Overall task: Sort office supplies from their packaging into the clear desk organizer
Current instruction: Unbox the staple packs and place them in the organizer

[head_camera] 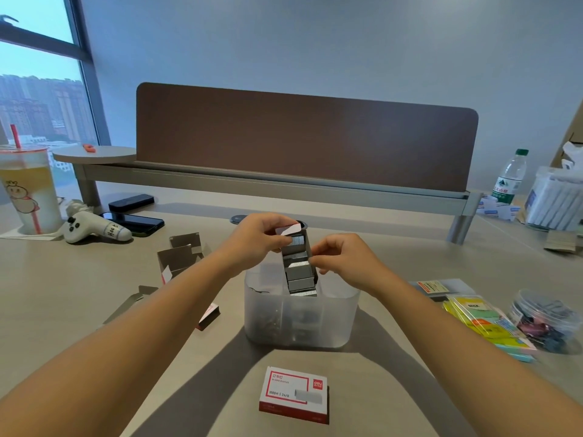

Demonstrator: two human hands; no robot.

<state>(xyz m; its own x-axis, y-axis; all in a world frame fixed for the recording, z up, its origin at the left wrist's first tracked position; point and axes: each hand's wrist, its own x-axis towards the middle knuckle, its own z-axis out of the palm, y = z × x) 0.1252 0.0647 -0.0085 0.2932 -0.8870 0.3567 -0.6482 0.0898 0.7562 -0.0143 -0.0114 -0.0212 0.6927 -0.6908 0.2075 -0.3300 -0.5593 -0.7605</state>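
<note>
A clear plastic desk organizer (268,323) stands at the middle of the desk. Above it I hold an opened staple box (298,257), tilted down, with grey staple strips (301,283) sliding out into the organizer. My left hand (258,238) grips the box's upper end by its white flap. My right hand (344,260) pinches the box's right side. A sealed red and white staple box (295,394) lies on the desk in front of the organizer.
Emptied cardboard boxes (179,257) lie at the left, another small box (209,316) beside the organizer. Sticky note packs (476,316) and a tub of binder clips (542,320) sit right. A drink cup (30,190), phone (138,222), controller (94,230) and bottle (511,178) stand further back.
</note>
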